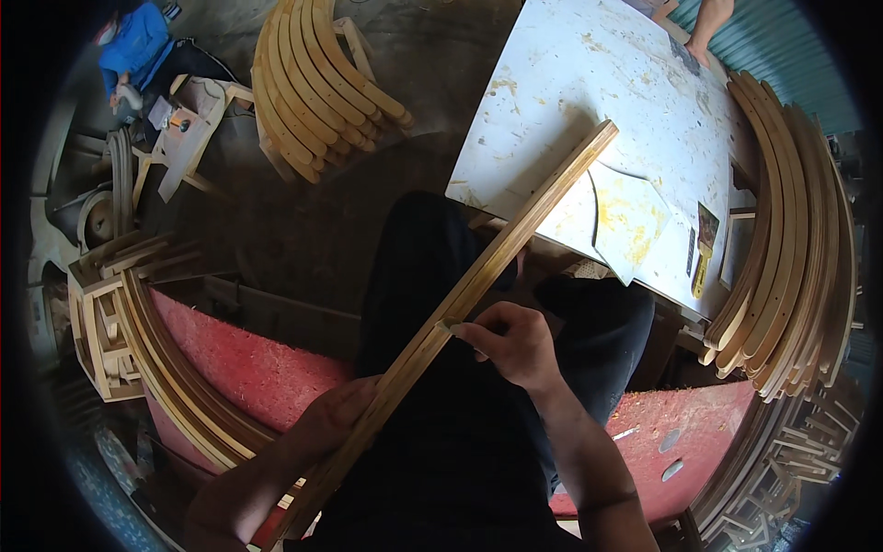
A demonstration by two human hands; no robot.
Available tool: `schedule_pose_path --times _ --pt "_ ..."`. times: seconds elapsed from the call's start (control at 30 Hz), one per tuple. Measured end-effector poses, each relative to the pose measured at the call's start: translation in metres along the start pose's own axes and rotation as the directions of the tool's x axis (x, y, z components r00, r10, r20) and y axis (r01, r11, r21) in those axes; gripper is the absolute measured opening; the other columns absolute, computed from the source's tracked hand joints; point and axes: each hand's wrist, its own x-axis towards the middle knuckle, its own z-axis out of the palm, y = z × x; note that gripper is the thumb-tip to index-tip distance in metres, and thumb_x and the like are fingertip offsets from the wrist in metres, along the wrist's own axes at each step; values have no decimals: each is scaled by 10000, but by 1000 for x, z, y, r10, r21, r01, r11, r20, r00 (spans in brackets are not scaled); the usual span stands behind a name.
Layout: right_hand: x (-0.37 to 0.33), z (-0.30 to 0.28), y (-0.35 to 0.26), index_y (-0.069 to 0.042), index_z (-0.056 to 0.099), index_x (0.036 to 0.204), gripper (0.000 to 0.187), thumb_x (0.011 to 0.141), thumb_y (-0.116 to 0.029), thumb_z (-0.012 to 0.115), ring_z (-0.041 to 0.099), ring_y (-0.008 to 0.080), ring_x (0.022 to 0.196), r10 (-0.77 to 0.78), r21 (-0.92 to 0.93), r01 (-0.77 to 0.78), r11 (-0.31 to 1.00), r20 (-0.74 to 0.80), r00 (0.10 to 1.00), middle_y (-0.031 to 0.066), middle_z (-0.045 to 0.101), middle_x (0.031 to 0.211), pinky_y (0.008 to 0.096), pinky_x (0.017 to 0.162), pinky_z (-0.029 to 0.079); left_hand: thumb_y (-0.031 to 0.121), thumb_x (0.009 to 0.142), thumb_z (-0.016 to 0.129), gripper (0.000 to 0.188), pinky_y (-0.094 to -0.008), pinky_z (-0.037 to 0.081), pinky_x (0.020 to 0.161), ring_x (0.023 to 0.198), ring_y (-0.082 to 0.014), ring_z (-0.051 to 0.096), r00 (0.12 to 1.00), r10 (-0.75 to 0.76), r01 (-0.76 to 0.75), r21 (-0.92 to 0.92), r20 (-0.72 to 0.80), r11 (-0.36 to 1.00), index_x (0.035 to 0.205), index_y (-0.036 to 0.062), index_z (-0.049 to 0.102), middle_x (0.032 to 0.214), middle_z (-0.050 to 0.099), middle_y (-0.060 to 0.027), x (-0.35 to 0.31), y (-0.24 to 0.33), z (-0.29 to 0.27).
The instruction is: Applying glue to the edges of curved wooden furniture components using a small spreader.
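A long wooden strip (478, 276) runs slantwise over my lap, its far end above the white board and its near end beside my body. My left hand (340, 405) is closed round its lower part, with the fingers partly hidden by the wood. Near the strip's middle, my right hand (511, 342) pinches a small thin pale piece (448, 324) between thumb and fingers. That piece touches the strip's edge; its kind is too small to make out.
A stained white board (552, 83) lies ahead, holding a thin sheet (630, 216) and a putty knife (704, 248). Curved wooden slats (791, 248) are stacked at right, more slats (313, 83) at the far left. Red boards (248, 345) flank me. A person in blue (138, 46) sits far left.
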Motion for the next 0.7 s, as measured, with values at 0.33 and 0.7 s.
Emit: schedule_pose_path --times 0.33,0.7 --pt "49 -41 4 -18 664 731 373 873 -292 874 662 101 544 -53 -72 39 997 -196 979 38 658 616 244 496 516 473 1105 463 514 -272 526 651 696 -107 615 1000 -2 2 -4 7 1000 1494 150 556 864 636 -6 0 -2 0" --pt "75 -68 -3 36 699 772 395 858 -308 873 670 127 532 -58 -124 21 992 -304 951 75 688 624 281 523 538 499 1102 456 528 -272 525 670 716 -101 609 999 44 -44 -26 12 999 1492 158 560 859 629 -1 3 -14 -1"
